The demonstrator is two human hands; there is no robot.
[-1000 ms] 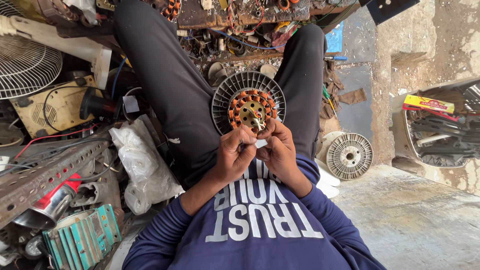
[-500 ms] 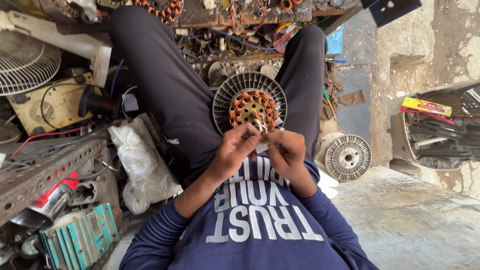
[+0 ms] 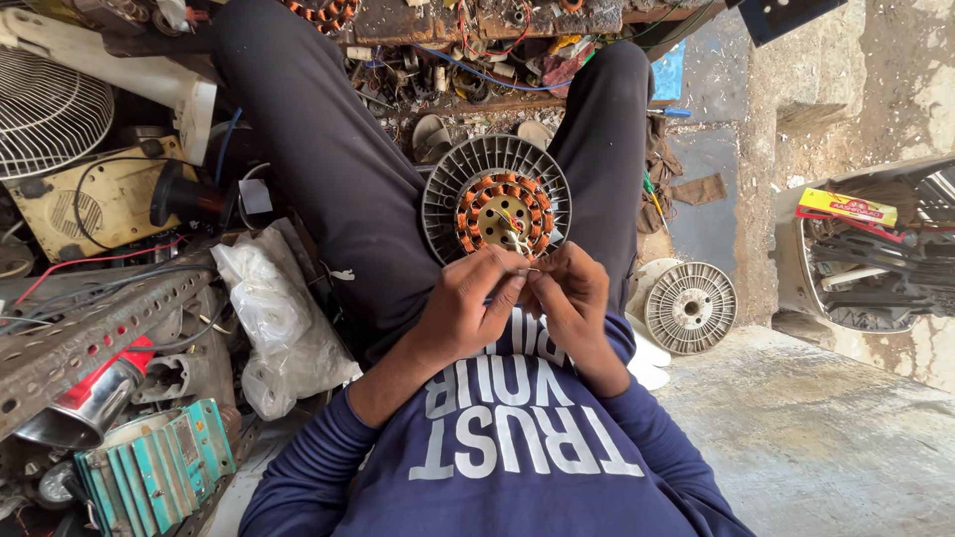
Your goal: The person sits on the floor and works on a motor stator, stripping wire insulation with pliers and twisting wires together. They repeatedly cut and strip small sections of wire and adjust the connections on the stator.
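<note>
A round grey fan motor stator (image 3: 495,202) with orange copper windings rests between my legs. Thin pale wire leads (image 3: 517,242) run from its windings down to my fingers. My left hand (image 3: 468,303) and my right hand (image 3: 572,298) meet just below the stator, fingertips pinched together on the wire ends. Both hands sit close against my chest, above my dark blue sweatshirt.
A white fan guard (image 3: 45,114) and a cream motor housing (image 3: 95,204) lie at the left. A crumpled plastic bag (image 3: 279,328), a perforated metal angle bar (image 3: 90,333) and a teal finned part (image 3: 149,467) fill the lower left. A second grey rotor disc (image 3: 689,306) sits at the right, by a concrete ledge (image 3: 826,428).
My hands have drawn closer together, fingertips now touching on the wire leads. The stator has not moved.
</note>
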